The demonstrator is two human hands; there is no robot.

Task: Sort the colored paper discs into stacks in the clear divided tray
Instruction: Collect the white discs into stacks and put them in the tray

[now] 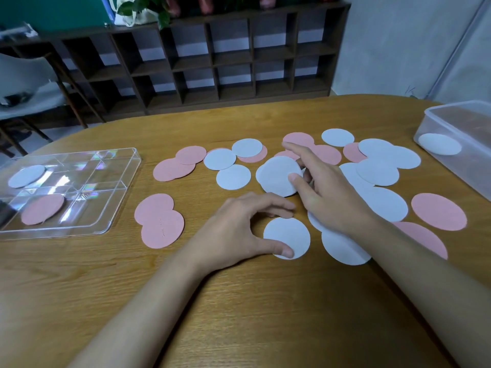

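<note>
Several pink and pale blue paper discs lie scattered over the wooden table point(239, 314). My right hand point(326, 192) pinches a small stack of pale blue discs point(277, 175) between thumb and fingers, lifted a little, with the forefinger stretched out. My left hand point(239, 229) curls around a pale blue disc point(288, 236) lying flat, thumb pressing on its near edge and fingertips at its far edge. The clear divided tray point(111, 213) sits at the left, with a pale blue disc point(26, 176) in a far compartment and a pink disc point(42, 209) in a near one.
A clear plastic tub point(451, 120) at the right edge of the table holds one pale blue disc point(439, 144). Two overlapping pink discs point(159, 224) lie between the tray and my left hand. Behind the table stand a dark cubby shelf point(225, 62) and a chair point(32, 83).
</note>
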